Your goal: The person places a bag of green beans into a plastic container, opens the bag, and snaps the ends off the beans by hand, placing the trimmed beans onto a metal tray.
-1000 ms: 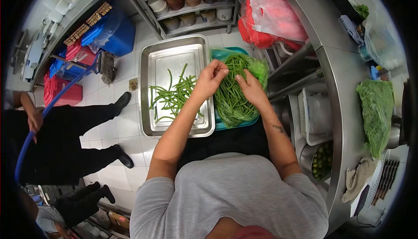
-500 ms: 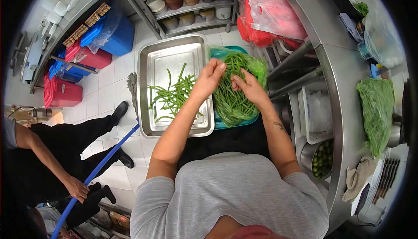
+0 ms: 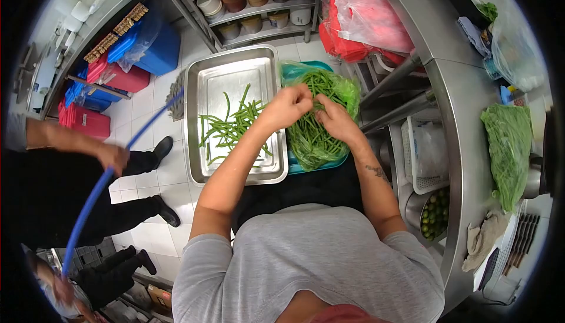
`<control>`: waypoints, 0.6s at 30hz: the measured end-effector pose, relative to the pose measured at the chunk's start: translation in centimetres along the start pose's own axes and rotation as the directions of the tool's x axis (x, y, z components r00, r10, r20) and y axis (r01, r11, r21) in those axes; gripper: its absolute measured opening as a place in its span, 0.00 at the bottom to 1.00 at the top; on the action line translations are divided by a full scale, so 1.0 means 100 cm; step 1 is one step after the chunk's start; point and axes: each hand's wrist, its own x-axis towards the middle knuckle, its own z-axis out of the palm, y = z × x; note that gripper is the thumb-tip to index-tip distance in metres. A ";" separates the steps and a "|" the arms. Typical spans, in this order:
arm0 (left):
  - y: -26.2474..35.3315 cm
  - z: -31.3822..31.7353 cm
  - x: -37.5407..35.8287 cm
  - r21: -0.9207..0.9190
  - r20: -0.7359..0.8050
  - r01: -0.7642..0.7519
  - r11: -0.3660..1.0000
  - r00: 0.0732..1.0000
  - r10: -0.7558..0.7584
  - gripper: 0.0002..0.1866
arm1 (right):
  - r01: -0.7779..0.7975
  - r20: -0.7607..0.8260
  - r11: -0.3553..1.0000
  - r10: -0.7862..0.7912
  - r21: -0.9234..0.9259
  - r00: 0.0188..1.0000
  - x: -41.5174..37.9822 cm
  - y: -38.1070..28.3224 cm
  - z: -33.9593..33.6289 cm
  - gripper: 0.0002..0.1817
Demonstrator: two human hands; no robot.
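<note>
My left hand (image 3: 289, 108) is over the near edge of a clear plastic bag (image 3: 310, 157) full of long green beans (image 3: 321, 137). Its fingers are curled closed, fingertips towards my right hand. Close beside it, my right hand (image 3: 336, 120) is above the same beans with thumb and fingers pinched. Whatever the fingers of either hand hold is too small or hidden to make out. The bag rests on a teal tray (image 3: 338, 164). To its left, a deep steel pan (image 3: 203, 173) holds a loose pile of green beans (image 3: 231, 124).
A person in dark trousers at left holds a blue mop handle (image 3: 88, 205); the mop head (image 3: 175, 96) lies by the pan. Steel shelves (image 3: 259, 11) with tubs stand ahead. A steel counter (image 3: 456, 123) runs along the right, bearing bagged greens (image 3: 507, 152).
My left hand has shifted slightly right and down, its fingers curling nearer my right hand. The other person's hand and the mop handle have moved up, the mop head with them.
</note>
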 end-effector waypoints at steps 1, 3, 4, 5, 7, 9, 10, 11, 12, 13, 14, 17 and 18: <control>0.010 0.002 -0.006 -0.200 0.109 0.093 0.975 0.991 -0.072 0.05 | 0.052 -0.087 0.998 -0.055 -0.035 0.995 0.001 0.005 0.003 0.14; 0.018 0.001 -0.012 -0.357 0.167 0.153 0.922 0.981 -0.099 0.05 | 0.143 -0.251 0.983 -0.168 -0.115 0.953 0.006 0.016 0.009 0.13; 0.019 0.000 -0.012 -0.355 0.072 0.116 0.928 0.993 -0.096 0.06 | 0.075 -0.174 0.992 -0.057 0.097 0.983 0.007 0.016 0.008 0.13; 0.019 -0.002 -0.011 -0.348 -0.027 0.076 0.934 0.996 -0.091 0.06 | -0.010 -0.074 0.955 0.033 0.297 0.997 0.009 0.014 0.005 0.13; 0.005 -0.009 -0.006 -0.072 -0.216 0.064 0.995 0.973 -0.078 0.06 | -0.123 0.055 0.860 0.110 0.496 0.992 0.011 0.008 0.002 0.14; -0.004 -0.009 -0.005 -0.029 -0.311 -0.032 0.999 0.950 0.022 0.06 | -0.152 0.079 0.828 0.131 0.540 0.988 0.009 0.004 0.002 0.14; -0.004 -0.006 -0.007 0.022 -0.275 -0.043 0.999 0.960 0.047 0.06 | -0.155 0.075 0.827 0.137 0.540 0.988 0.008 0.004 0.003 0.15; -0.008 -0.003 -0.006 0.063 -0.289 -0.070 0.996 0.954 0.085 0.06 | -0.159 0.072 0.827 0.143 0.540 0.987 0.008 0.004 0.004 0.16; -0.011 0.002 -0.004 0.105 -0.301 -0.098 0.990 0.945 0.125 0.06 | -0.161 0.068 0.827 0.148 0.539 0.987 0.008 0.004 0.004 0.16; -0.013 0.007 -0.002 0.146 -0.311 -0.126 0.981 0.936 0.166 0.06 | -0.166 0.070 0.826 0.153 0.539 0.986 0.008 0.004 0.006 0.16; -0.015 0.010 -0.002 0.161 -0.342 -0.113 0.980 0.926 0.163 0.06 | -0.171 0.071 0.825 0.158 0.538 0.985 0.009 0.003 0.007 0.17; -0.015 0.013 0.000 0.330 -0.353 -0.144 0.933 0.898 0.263 0.05 | -0.184 0.079 0.840 0.167 0.510 0.983 0.008 0.006 0.009 0.18; -0.010 0.014 -0.001 0.141 -0.311 -0.090 0.986 0.942 0.130 0.06 | -0.188 0.085 0.847 0.168 0.497 0.982 0.009 0.007 0.009 0.18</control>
